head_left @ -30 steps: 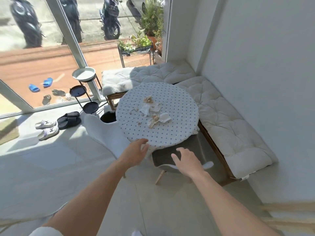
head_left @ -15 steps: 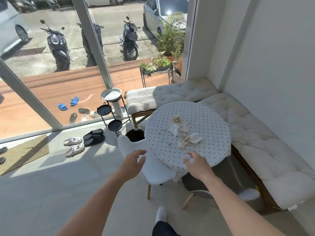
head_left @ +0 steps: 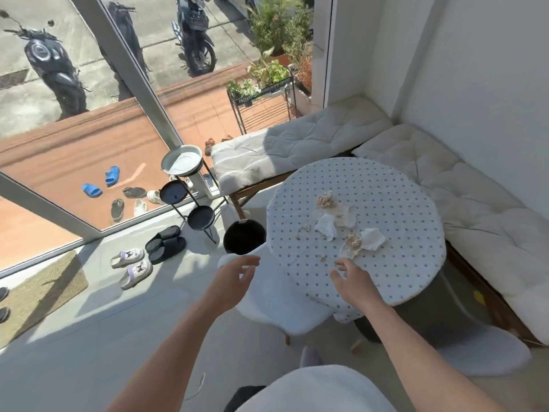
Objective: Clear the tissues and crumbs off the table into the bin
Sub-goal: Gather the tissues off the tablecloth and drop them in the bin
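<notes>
A round table (head_left: 395, 269) with a white dotted cloth carries crumpled white tissues (head_left: 326, 226) and brownish crumbs (head_left: 325, 200) near its middle. Another tissue (head_left: 372, 239) lies to the right beside a crumb pile (head_left: 353, 241). A black bin (head_left: 244, 239) stands on the floor left of the table. My right hand (head_left: 352, 278) hovers open over the table's near edge, just short of the crumbs. My left hand (head_left: 233, 278) is open in the air above a white chair, below the bin. Neither hand holds anything.
A white chair (head_left: 276, 301) sits tucked at the table's near left, another (head_left: 487, 352) at the near right. Cushioned benches (head_left: 297, 144) line the far and right walls. A black tiered stand (head_left: 190, 197) and slippers (head_left: 166, 243) are left of the bin, by the glass wall.
The view has come closer to the table. My right hand has reached forward over the table edge toward the tissues; my left hand has moved forward too.
</notes>
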`<state>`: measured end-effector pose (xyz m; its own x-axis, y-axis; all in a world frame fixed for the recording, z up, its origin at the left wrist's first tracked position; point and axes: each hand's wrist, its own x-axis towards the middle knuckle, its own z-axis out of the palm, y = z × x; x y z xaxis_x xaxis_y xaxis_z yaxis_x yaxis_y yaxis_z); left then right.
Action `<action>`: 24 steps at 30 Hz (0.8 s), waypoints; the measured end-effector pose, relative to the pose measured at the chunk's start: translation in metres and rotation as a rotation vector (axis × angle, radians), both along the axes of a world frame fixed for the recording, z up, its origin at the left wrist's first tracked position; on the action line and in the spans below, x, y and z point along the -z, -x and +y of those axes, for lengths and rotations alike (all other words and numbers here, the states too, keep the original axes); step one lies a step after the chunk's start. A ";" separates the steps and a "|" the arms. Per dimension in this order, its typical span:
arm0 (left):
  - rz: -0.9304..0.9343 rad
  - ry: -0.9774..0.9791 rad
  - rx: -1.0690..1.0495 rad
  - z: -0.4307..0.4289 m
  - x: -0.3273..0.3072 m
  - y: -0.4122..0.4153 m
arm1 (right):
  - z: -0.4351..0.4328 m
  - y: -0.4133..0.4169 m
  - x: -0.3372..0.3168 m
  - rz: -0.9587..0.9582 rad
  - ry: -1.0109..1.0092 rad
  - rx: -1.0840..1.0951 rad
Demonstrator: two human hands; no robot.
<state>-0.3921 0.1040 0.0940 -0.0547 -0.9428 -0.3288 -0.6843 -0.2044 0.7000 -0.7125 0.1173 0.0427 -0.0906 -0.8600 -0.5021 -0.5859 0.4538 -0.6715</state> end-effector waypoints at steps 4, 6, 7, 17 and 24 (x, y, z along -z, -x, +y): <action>-0.016 -0.068 0.122 -0.053 0.013 -0.005 | -0.018 -0.018 0.011 0.015 -0.051 0.058; -0.023 -0.086 0.201 -0.088 0.019 -0.009 | -0.028 -0.026 0.016 0.015 -0.070 0.105; -0.029 -0.087 0.242 -0.108 0.024 -0.011 | -0.033 -0.030 0.019 0.012 -0.080 0.131; -0.052 -0.151 0.627 -0.282 0.067 -0.018 | -0.083 -0.088 0.034 0.059 -0.123 0.450; -0.103 -0.181 0.894 -0.335 0.077 -0.019 | -0.103 -0.141 0.041 0.018 -0.140 0.679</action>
